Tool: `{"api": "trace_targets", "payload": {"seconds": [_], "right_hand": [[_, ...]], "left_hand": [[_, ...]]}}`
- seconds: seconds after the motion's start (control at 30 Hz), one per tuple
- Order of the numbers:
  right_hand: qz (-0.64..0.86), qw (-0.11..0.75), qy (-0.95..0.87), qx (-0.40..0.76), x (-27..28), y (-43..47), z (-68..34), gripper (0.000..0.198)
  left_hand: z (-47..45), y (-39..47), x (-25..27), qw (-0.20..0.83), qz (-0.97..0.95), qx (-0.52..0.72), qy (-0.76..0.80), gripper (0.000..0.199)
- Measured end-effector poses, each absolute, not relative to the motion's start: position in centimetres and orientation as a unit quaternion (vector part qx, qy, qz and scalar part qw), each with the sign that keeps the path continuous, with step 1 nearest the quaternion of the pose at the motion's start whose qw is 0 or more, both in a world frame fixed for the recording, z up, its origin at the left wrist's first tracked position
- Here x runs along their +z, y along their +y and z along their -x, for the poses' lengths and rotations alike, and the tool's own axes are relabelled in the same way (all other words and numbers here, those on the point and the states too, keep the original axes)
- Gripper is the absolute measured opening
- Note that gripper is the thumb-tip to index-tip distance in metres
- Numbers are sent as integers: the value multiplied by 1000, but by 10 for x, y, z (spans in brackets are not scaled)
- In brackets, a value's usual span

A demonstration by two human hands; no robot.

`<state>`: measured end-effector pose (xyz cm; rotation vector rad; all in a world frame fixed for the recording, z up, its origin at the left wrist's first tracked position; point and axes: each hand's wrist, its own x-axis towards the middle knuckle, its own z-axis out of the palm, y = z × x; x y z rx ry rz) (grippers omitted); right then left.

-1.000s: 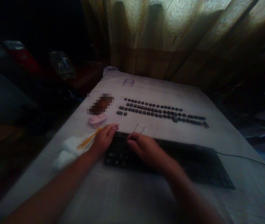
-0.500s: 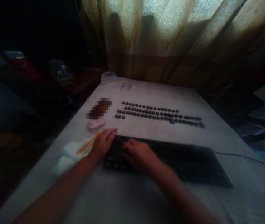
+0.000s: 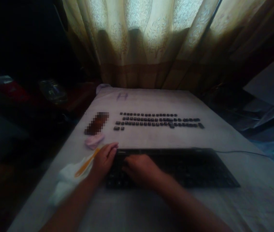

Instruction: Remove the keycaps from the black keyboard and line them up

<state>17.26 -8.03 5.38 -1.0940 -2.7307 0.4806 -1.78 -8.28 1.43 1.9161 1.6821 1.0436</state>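
A black keyboard (image 3: 185, 167) lies lengthwise across the cloth in front of me. At its upper left corner, my left hand (image 3: 103, 161) is closed on the end of the board, fingers together. My right hand (image 3: 140, 167) is over the left part of the keys with its fingers curled into a pinch. Whatever may be between those fingertips is hidden and blurred. Behind the board, small black keycaps (image 3: 145, 123) are laid out in rows on the cloth. Two of them sit apart at the left front of the rows.
Left of the keyboard are a white cloth (image 3: 65, 178), an orange-yellow stick-like tool (image 3: 86, 166), a pink cloth (image 3: 94, 140) and a pixelated brown item (image 3: 97, 123). A cable (image 3: 243, 151) runs off to the right. Patterned curtains (image 3: 137, 48) hang behind the table.
The view has shifted, so the table appears lower and slightly to the left. Both hands stay at the keyboard's left end, and the keycap rows look the same.
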Motion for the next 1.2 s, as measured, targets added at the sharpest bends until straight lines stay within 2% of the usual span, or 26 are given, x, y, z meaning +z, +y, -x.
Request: {"api": "trace_targets", "payload": {"seconds": [0.27, 0.4, 0.77, 0.97, 1.2], "right_hand": [[371, 112, -907, 167, 48, -80, -173, 21], [380, 141, -891, 206, 44, -78, -176, 19], [370, 211, -865, 267, 30, -79, -180, 19], [365, 369, -766, 378, 30, -76, -186, 22], [398, 411, -631, 524, 28, -71, -183, 26]], "left_hand": [[20, -82, 9, 130, -729, 340, 580, 36], [20, -81, 4, 94, -747, 340, 563, 36], [17, -81, 6, 74, -751, 346, 557, 35], [15, -84, 8, 74, -746, 351, 561, 31], [14, -91, 15, 58, -752, 384, 532, 27]]}}
